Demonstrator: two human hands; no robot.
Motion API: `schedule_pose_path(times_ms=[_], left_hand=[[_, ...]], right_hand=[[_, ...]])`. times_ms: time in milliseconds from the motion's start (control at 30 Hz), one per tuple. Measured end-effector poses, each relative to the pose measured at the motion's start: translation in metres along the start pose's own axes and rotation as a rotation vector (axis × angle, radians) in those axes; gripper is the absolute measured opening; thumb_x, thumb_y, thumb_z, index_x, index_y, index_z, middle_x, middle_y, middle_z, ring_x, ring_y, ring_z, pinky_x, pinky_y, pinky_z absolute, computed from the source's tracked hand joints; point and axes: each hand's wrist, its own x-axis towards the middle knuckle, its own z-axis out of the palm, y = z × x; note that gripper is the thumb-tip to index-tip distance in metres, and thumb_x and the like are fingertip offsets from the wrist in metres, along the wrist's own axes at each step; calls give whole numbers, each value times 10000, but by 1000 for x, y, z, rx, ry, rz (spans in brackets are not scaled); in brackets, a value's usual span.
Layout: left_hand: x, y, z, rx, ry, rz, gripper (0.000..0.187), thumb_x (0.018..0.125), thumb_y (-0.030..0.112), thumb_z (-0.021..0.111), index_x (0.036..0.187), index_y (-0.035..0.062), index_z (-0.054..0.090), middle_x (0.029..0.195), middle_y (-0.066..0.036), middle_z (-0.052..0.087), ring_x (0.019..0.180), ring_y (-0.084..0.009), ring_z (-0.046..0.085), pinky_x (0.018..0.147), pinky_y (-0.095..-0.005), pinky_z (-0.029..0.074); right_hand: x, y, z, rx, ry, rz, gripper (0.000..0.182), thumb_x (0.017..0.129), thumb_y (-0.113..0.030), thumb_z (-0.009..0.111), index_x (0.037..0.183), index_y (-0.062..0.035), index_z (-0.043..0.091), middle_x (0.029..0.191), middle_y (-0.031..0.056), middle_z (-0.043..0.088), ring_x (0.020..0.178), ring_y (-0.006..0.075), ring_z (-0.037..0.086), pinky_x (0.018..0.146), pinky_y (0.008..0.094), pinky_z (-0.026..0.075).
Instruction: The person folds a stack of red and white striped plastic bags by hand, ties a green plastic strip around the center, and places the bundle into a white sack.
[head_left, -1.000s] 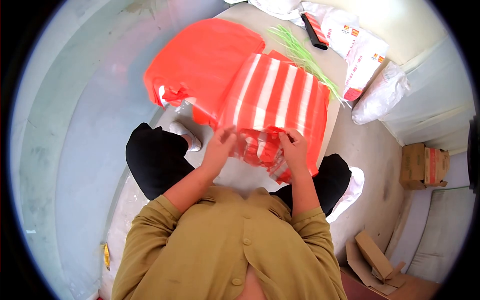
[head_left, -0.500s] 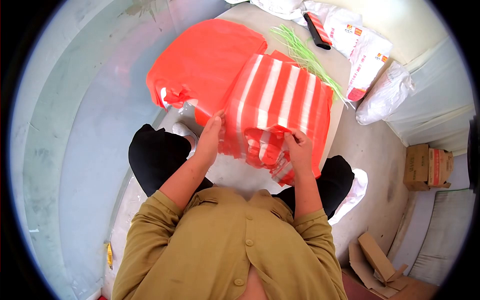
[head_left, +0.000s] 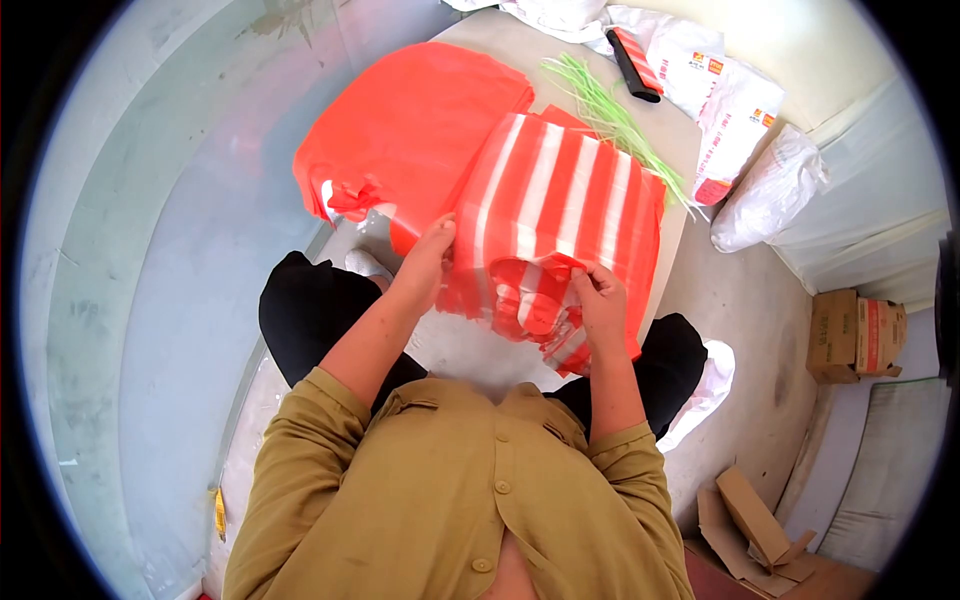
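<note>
Red-and-white striped plastic bags [head_left: 570, 190] lie in a stack on the table's near part, their handle edge hanging toward me. My left hand [head_left: 428, 262] pinches the left edge of the striped plastic. My right hand [head_left: 600, 298] is closed on the crumpled handle part near the lower right. Left of the stripes lies a pile of plain red plastic bags [head_left: 410, 130], with a torn or cut-out edge at its lower left. Green plastic strands [head_left: 610, 115] lie behind the striped stack.
A black object with a striped top [head_left: 636, 68] lies on the table [head_left: 680, 130]. White printed sacks [head_left: 735, 110] are at the back right, a white bundle [head_left: 770, 190] beside them. Cardboard boxes [head_left: 835, 335] stand right; flattened cardboard [head_left: 750, 515] lies lower right.
My left hand has shifted slightly up and to the right along the edge of the striped plastic. My right hand keeps its hold almost in place.
</note>
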Motion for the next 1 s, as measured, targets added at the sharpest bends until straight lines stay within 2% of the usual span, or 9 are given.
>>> schedule_pose_path(times_ms=[167, 267, 367, 467, 567, 667, 767, 867, 1000], left_hand=[[-4, 2, 4, 92, 89, -71, 557, 1059, 313, 570, 1546, 85, 427, 1143, -24, 635, 909, -95, 545, 819, -269, 459], [7, -20, -19, 210, 41, -32, 581, 1045, 306, 598, 1533, 42, 425, 1126, -34, 661, 902, -111, 588, 790, -286, 490], [-7, -8, -9, 162, 73, -94, 543, 1042, 301, 608, 1480, 6, 481, 1132, -56, 693, 966, -135, 648, 816, -313, 527], [-12, -7, -16, -19, -43, -190, 454, 1040, 276, 612, 1395, -2, 559, 1156, -77, 711, 1014, -168, 688, 856, -346, 556], [-24, 6, -10, -139, -112, -274, 381, 1043, 255, 610, 1323, -3, 607, 1169, -80, 707, 1006, -185, 698, 904, -361, 564], [-28, 1, -13, 13, -40, -285, 373, 1042, 233, 608, 1325, -9, 594, 1159, -80, 705, 1013, -193, 695, 937, -361, 554], [-32, -14, -24, 98, -44, -235, 385, 1026, 160, 613, 1368, -9, 561, 1205, -91, 704, 1054, -183, 695, 945, -366, 565], [-41, -25, -31, 185, -23, -170, 477, 988, 102, 651, 1425, -14, 500, 1177, -101, 700, 997, -164, 698, 905, -336, 572], [-64, -15, -26, 344, 96, -131, 568, 928, 91, 695, 1443, -13, 478, 1047, -85, 709, 910, -134, 678, 829, -289, 549]], right_hand=[[-2, -9, 6, 66, 43, 16, 147, 1014, -142, 668, 1020, -14, 740, 855, -57, 648, 750, 32, 534, 664, 207, 408], [0, -6, 3, 44, 57, 32, 140, 1013, -142, 670, 1010, -20, 739, 847, -63, 641, 735, 26, 521, 650, 200, 394], [-1, -8, 5, 56, 55, 23, 137, 1013, -140, 669, 1009, -23, 739, 846, -61, 643, 736, 25, 521, 650, 200, 393], [1, 0, -2, 7, 27, 77, 194, 1002, -142, 674, 1091, 21, 730, 946, 29, 721, 873, 95, 638, 793, 254, 501], [1, 5, 1, 28, 27, 4, 187, 996, -147, 682, 1063, 20, 732, 897, 33, 713, 818, 98, 636, 735, 265, 507], [-8, -3, -4, -123, -66, 65, 181, 985, -151, 694, 1033, 19, 734, 848, 31, 697, 761, 106, 633, 668, 285, 509], [-13, 8, -8, -241, -181, -20, 113, 958, -66, 691, 1030, 10, 734, 932, 37, 701, 856, 106, 636, 741, 263, 510], [-21, 3, -10, -426, -292, -103, 122, 926, -39, 698, 1033, 2, 741, 991, 82, 720, 899, 175, 667, 758, 292, 536], [-25, 17, -10, -604, -296, -456, 132, 891, -78, 711, 1010, -38, 752, 997, 93, 727, 915, 275, 684, 790, 389, 563]])
